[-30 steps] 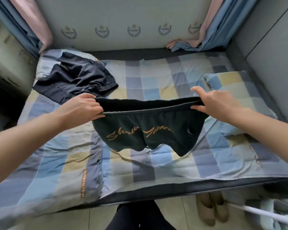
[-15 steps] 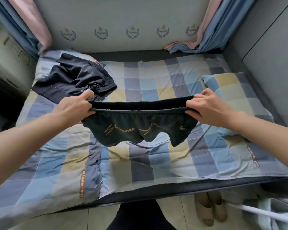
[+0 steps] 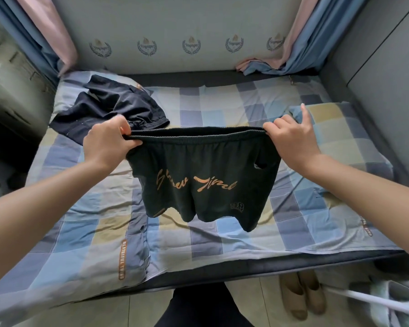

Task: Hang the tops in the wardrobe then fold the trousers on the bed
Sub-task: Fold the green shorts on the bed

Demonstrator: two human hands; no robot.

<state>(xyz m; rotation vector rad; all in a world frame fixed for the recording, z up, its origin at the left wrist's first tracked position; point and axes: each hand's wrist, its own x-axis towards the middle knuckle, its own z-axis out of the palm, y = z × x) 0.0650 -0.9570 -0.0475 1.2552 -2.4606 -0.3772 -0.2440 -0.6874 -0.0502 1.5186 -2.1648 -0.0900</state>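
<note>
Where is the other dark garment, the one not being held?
In the head view, the dark navy garment lies crumpled at the bed's far left, partly on the left pillow, just beyond the left hand.

Shorts (image 3: 198,175) between hands: matt black knit cloth, ribbed elastic waistband, orange printed lettering. Second garment (image 3: 109,112) beyond left hand (image 3: 106,143): dark thin cloth, faint sheen, crumpled. Sheet (image 3: 198,237) beneath hands: soft checked cotton-like cloth, matt, creased. Pillow (image 3: 335,128) beyond right hand (image 3: 293,142): same checked cloth. Curtains (image 3: 316,36) far beyond hands: smooth blue and pink cloth. Floor (image 3: 265,300) below, near side: pale glossy tiles. Slippers (image 3: 302,293) there: smooth matt beige, rubbery look.
</note>
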